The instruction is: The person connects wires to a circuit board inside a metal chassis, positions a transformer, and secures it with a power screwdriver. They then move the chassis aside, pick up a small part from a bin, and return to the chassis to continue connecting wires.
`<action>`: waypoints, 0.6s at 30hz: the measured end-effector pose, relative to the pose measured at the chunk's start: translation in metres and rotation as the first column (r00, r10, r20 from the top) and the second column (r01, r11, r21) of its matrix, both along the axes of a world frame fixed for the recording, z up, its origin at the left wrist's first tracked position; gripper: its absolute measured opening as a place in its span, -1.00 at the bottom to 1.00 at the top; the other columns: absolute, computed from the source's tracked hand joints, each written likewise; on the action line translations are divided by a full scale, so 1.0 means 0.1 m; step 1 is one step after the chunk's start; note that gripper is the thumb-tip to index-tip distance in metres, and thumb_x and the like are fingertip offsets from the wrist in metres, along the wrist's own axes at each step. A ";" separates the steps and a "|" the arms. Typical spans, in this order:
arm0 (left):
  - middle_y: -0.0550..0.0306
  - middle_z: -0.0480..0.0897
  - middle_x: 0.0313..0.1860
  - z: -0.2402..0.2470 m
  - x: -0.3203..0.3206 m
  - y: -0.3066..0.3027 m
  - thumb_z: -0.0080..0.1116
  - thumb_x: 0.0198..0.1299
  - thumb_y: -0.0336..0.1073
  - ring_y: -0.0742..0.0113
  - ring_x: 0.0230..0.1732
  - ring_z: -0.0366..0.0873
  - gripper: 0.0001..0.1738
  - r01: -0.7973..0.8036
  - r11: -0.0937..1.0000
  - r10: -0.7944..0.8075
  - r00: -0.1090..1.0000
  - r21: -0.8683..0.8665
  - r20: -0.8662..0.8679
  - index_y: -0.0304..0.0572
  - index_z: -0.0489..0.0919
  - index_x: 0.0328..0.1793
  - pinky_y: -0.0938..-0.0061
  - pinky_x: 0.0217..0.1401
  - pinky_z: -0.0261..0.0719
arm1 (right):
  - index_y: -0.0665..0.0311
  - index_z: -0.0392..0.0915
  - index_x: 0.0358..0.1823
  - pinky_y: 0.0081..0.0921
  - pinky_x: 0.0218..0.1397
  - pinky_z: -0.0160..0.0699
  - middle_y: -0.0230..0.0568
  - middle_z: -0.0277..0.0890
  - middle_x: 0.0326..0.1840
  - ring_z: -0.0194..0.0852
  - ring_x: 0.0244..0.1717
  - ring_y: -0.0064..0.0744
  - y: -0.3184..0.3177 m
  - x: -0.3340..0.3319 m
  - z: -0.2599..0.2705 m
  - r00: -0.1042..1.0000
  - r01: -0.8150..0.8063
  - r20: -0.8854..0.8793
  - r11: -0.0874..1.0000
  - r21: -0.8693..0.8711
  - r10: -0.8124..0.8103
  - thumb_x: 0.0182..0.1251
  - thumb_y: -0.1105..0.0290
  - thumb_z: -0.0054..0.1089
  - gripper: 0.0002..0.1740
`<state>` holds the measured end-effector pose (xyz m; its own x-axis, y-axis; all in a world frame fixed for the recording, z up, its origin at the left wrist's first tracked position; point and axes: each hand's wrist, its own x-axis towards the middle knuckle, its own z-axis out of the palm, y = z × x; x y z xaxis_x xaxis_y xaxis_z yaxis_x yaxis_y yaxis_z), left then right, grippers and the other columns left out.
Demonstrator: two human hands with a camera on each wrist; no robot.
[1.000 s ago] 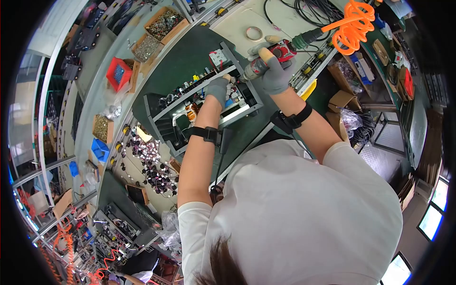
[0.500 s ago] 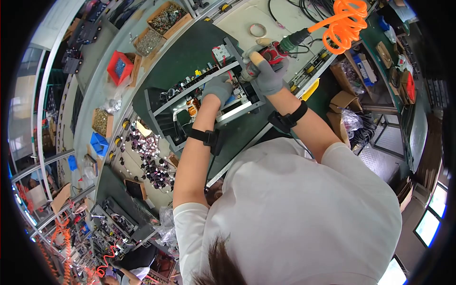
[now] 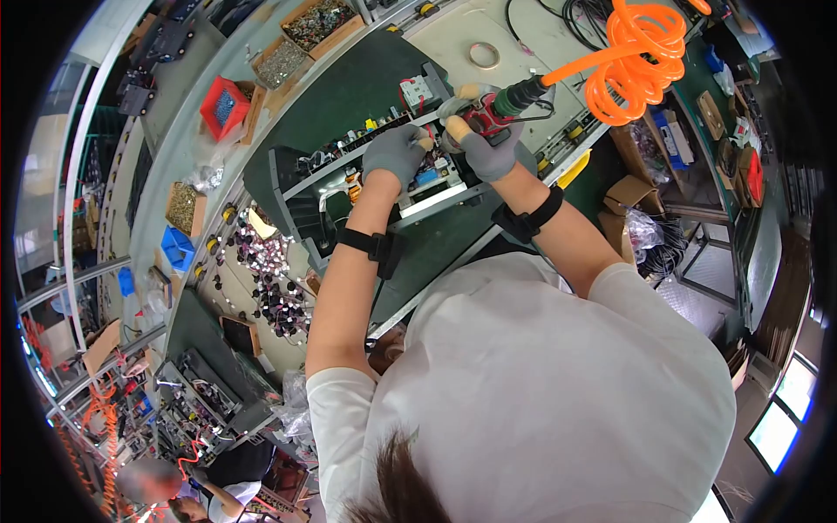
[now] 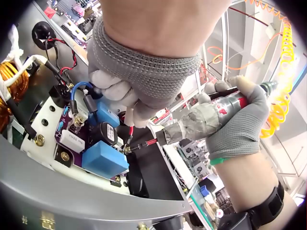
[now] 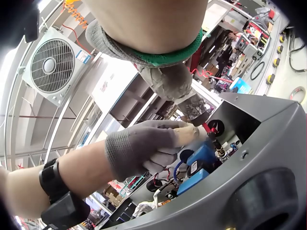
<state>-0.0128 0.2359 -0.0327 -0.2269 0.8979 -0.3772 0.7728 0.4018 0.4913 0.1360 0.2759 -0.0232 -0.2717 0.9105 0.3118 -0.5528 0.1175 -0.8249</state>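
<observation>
Right hand [image 3: 490,152] grips driver [image 4: 199,122], its bit [image 4: 145,144] clearest in left wrist view

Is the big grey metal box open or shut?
Open. You can look right into the grey box and see blue blocks inside, and the drill pokes its tip in.

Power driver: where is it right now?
In the left wrist view, the power driver is right of centre, held by the right hand, its bit beside the large blue block.
</observation>
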 end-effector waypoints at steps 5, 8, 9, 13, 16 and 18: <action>0.08 0.66 -0.22 -0.05 0.07 0.13 0.20 0.04 -0.06 0.10 -0.12 0.61 -0.74 -0.056 0.997 0.047 0.982 -0.044 -0.183 0.06 0.59 -0.18 0.27 -0.10 0.52 | 0.37 0.42 -0.05 -0.55 -0.29 0.58 -0.21 0.53 -0.31 0.54 -0.34 -0.53 0.00 -0.02 0.01 0.995 -0.030 0.103 0.991 0.128 0.017 0.02 0.72 0.20 -0.60; 0.07 0.67 -0.22 -0.02 0.17 0.17 0.20 0.05 -0.08 0.09 -0.13 0.62 -0.74 -0.127 0.990 0.106 0.959 -0.065 -0.262 0.02 0.58 -0.18 0.23 -0.14 0.55 | 0.38 0.42 -0.06 -0.52 -0.28 0.59 -0.20 0.53 -0.32 0.55 -0.34 -0.51 0.00 -0.06 -0.03 0.989 -0.019 0.149 0.985 0.173 -0.007 0.01 0.72 0.21 -0.60; 0.07 0.67 -0.22 -0.03 0.20 0.17 0.20 0.05 -0.08 0.09 -0.13 0.62 -0.74 -0.139 0.988 0.117 0.959 -0.068 -0.260 0.02 0.58 -0.18 0.23 -0.14 0.55 | 0.38 0.42 -0.07 -0.52 -0.28 0.58 -0.21 0.52 -0.32 0.54 -0.34 -0.51 -0.01 -0.06 0.03 0.987 -0.015 0.161 0.996 0.089 0.000 0.01 0.71 0.21 -0.61; 0.05 0.67 -0.18 -0.05 0.22 0.21 0.20 0.08 -0.14 0.09 -0.07 0.63 -0.72 -0.167 0.984 0.147 0.951 -0.055 -0.272 -0.06 0.59 -0.12 0.25 -0.14 0.58 | 0.38 0.44 -0.11 -0.54 -0.28 0.57 -0.24 0.51 -0.33 0.54 -0.35 -0.51 0.03 -0.08 0.04 0.994 -0.089 0.064 0.996 -0.006 0.089 0.02 0.69 0.21 -0.65; 0.05 0.66 -0.06 0.03 0.17 0.30 0.25 0.06 -0.13 0.11 -0.01 0.62 -0.69 -0.161 0.967 0.109 0.962 -0.198 -0.251 0.00 0.65 -0.07 0.29 -0.08 0.59 | 0.36 0.45 -0.12 -0.58 -0.28 0.52 -0.28 0.51 -0.32 0.49 -0.35 -0.56 0.05 -0.12 0.03 0.987 -0.096 0.130 0.995 0.028 0.092 0.02 0.69 0.21 -0.66; 0.05 0.66 -0.06 0.09 0.16 0.34 0.25 0.06 -0.13 0.11 -0.02 0.63 -0.70 -0.175 0.964 0.126 0.963 -0.199 -0.240 0.00 0.66 -0.08 0.29 -0.08 0.60 | 0.35 0.45 -0.11 -0.60 -0.28 0.51 -0.30 0.51 -0.32 0.47 -0.34 -0.59 0.04 -0.14 0.02 0.981 -0.096 0.176 0.993 0.066 0.083 0.02 0.69 0.22 -0.65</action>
<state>0.0029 0.2696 -0.0235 -0.4537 0.7492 -0.4825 0.7748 0.5992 0.2017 0.1222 0.2798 -0.0208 -0.4066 0.8563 0.3184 -0.4137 0.1382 -0.8999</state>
